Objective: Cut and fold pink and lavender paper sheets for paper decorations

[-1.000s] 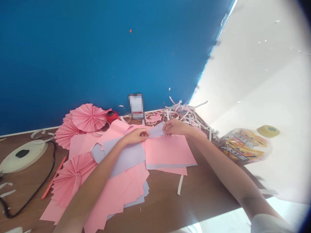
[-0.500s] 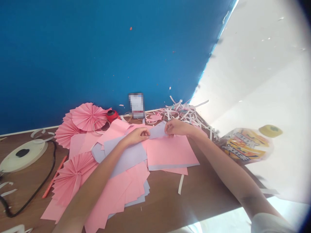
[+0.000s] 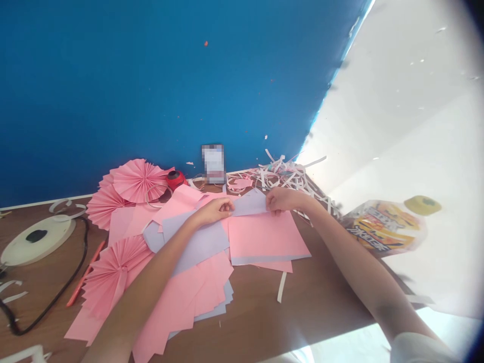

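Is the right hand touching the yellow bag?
No, the right hand is holding the lilac paper, and the yellow bag lies well off to its side.

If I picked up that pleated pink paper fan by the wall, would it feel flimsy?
The pink paper fan is probably very light, since it looks like thin paper. Its pleats likely stiffen it somewhat, but a firm squeeze could crush them.

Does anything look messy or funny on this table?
Yes. A tangled heap of cut paper strips sits at the back of the wooden table. One loose white strip lies by itself below the pink paper sheets, away from the heap, so it looks stray.
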Motion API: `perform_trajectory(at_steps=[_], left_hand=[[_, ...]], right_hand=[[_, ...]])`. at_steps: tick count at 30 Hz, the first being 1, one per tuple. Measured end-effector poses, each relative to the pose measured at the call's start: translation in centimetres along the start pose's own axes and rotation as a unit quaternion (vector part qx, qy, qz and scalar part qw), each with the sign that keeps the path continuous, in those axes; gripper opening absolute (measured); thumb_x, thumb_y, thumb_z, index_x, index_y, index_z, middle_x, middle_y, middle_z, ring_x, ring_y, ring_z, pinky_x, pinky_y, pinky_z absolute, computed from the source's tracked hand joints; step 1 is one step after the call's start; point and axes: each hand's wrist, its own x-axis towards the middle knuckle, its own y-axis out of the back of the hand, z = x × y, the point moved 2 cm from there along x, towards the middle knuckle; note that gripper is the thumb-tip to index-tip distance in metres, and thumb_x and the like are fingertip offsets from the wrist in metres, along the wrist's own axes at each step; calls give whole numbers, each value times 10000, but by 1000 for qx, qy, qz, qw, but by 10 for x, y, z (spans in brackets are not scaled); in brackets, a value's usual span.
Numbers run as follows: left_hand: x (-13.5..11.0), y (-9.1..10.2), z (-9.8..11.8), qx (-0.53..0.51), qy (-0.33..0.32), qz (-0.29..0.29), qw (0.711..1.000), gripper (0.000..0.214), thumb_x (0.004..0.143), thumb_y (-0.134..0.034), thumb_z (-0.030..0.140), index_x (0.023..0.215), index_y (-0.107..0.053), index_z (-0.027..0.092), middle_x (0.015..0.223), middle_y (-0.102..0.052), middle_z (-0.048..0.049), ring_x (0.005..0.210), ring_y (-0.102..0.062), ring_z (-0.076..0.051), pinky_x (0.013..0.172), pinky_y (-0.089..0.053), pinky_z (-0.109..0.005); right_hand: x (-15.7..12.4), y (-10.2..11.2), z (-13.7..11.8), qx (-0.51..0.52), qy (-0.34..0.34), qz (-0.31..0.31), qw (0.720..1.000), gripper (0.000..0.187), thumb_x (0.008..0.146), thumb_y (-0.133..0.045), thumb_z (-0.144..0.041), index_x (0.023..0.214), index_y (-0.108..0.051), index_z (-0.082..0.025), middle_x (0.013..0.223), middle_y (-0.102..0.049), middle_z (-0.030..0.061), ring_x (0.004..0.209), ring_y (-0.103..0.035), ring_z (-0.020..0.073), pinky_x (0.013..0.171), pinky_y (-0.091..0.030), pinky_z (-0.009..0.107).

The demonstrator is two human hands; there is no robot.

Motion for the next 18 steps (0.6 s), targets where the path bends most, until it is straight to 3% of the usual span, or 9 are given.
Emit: perform_trajectory(at_steps=[7, 18], left_hand=[[0, 0, -1, -7, 4, -3, 1000, 232, 774, -597, 323, 956, -600, 179, 793, -505, 2, 722, -477, -135, 649, -370, -247], [1, 0, -2, 8, 0, -7, 1000, 238, 776, -588, 335, 951, -625, 177, 781, -509, -8, 718, -471, -143, 635, -369, -248]], right_hand=[[8, 0, 10, -79, -2, -8, 997, 123, 702, -596, -229, 614, -604, -143, 614, -684, 72, 586, -636, 164, 526, -426, 226], [16, 4, 19, -111, -3, -3, 994, 125, 698, -567, -223, 613, -622, -151, 622, -674, 58, 581, -586, 154, 506, -380, 229]])
